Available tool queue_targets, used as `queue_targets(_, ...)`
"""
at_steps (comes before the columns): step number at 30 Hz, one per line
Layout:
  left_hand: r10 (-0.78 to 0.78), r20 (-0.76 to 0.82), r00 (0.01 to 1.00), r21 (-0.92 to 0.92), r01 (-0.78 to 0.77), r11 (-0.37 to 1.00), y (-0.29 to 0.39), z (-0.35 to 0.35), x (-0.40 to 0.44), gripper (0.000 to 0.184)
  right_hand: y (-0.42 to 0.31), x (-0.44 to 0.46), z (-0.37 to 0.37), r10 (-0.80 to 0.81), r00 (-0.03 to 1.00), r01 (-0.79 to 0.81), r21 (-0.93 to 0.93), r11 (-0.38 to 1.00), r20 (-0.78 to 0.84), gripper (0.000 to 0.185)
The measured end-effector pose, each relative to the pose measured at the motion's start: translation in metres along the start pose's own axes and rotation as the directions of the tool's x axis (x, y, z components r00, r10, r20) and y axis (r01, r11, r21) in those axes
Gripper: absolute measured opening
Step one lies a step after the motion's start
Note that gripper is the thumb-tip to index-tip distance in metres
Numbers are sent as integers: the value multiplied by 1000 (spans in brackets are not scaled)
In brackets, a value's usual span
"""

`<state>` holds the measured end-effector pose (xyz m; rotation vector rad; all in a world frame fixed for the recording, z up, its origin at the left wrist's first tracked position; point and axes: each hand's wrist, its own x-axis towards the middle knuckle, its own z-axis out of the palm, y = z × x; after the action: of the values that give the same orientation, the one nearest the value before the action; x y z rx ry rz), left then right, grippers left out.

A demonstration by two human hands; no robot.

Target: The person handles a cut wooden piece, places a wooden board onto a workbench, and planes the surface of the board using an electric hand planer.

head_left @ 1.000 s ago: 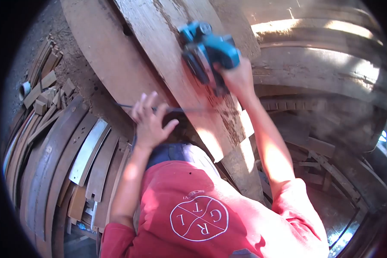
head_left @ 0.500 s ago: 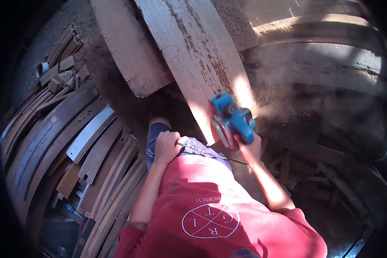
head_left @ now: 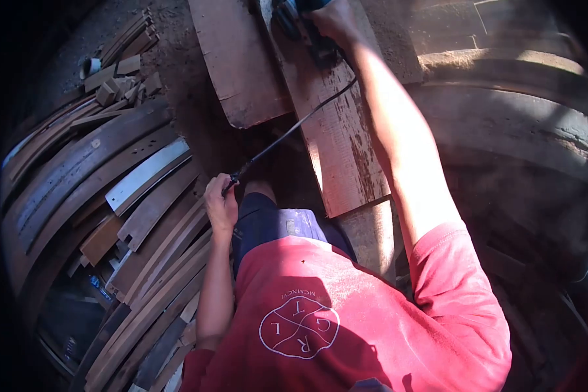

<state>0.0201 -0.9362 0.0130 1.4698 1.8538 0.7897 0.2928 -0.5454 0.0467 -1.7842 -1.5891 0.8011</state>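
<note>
My right hand (head_left: 333,23) is closed round the handle of a blue and black power planer (head_left: 298,25), which rests on the upper part of a long wooden plank (head_left: 336,140) at the top of the view. Dark rough streaks run along the plank's surface. From the tool a black cord (head_left: 287,134) crosses the plank down to the left. My left hand (head_left: 222,201) grips that cord near my left thigh, off the plank. The planer's front end is cut off by the frame's top edge.
Another wide board (head_left: 238,72) lies left of the plank. Curved wooden pieces (head_left: 85,166) are stacked at the left, with small offcuts (head_left: 117,88) above them. Large curved timbers (head_left: 503,111) stand at the right, partly in shadow.
My right hand and the planer have moved from the plank's near end up to its far part. My left hand has moved left from my waist, and the cord is now stretched out.
</note>
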Motion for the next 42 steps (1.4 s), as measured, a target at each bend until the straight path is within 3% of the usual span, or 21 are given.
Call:
queue_targets(1,-63,-8,998,-49,62,997,2,-3,-2,17,-3,-10,-2,-108,991,117,126,985,-77,18)
queue_targets(2,-61,-1,998,-47,61,997,-1,-3,-6,17,-1,-28,-8,-101,992,111,127,986,-80,18)
queue_targets(4,-60,-24,998,-83,58,995,-9,-3,-11,16,12,-78,-26,92,994,-87,-82,993,59,37)
queue_targets(6,-30,12,999,-83,31,996,-9,-3,-17,17,21,-159,-54,450,849,-476,31,879,277,42)
queue_targets(7,-9,44,999,-83,13,996,-6,-3,-18,17,46,-209,-61,235,959,-225,-80,971,157,44)
queue_targets(10,145,222,964,117,-174,978,16,-4,-23,25,63,-392,-109,274,956,-281,54,958,103,71)
queue_targets(11,254,296,921,102,-295,950,20,-2,-23,30,81,-451,-114,450,887,-460,140,877,101,71)
queue_targets(12,356,372,857,76,-410,909,21,2,-24,34,52,-478,-133,659,725,-688,186,701,198,69)
queue_targets(14,413,433,801,4,-460,888,21,14,-32,40,73,-532,-133,603,783,-621,247,744,154,69)
queue_targets(16,387,405,828,-89,-386,918,14,21,-37,39,58,-517,-128,558,821,-571,190,799,121,69)
queue_targets(18,282,410,867,-52,-286,957,19,11,-30,37,41,-475,-115,497,864,-502,233,833,82,71)
queue_targets(20,241,356,903,-30,-247,969,19,-3,-17,37,21,-418,-104,542,825,-563,302,769,159,72)
queue_targets(22,199,303,932,-19,-202,979,10,-13,-1,36,28,-368,-81,274,961,-275,159,948,32,71)
queue_targets(25,81,185,979,-12,-80,997,0,-25,27,43,16,-292,-60,267,962,-272,80,959,62,69)
queue_targets(28,88,127,988,-74,-79,994,-19,-26,62,46,4,-223,-39,248,965,-252,35,967,84,69)
queue_targets(30,52,140,989,-72,-42,997,-24,-31,89,49,-27,-178,-32,380,921,-378,-33,925,82,60)
queue_targets(31,30,153,988,-54,-22,998,-26,-33,103,48,-17,-162,-17,245,969,-245,7,969,3,59)
queue_targets(34,-25,173,985,-36,32,999,-29,-46,148,47,-40,-102,4,306,952,-304,-94,948,2,61)
queue_targets(35,-45,172,984,-33,51,998,-31,-50,163,45,-44,-84,13,253,967,-255,-69,964,-41,50)
queue_targets(39,-100,170,980,-76,115,990,-49,-63,215,42,-75,-1,39,295,955,-297,-116,948,-34,23)
queue_targets(42,-146,169,975,-114,167,979,-55,-72,245,42,-85,60,64,252,966,-257,-110,960,-51,24)
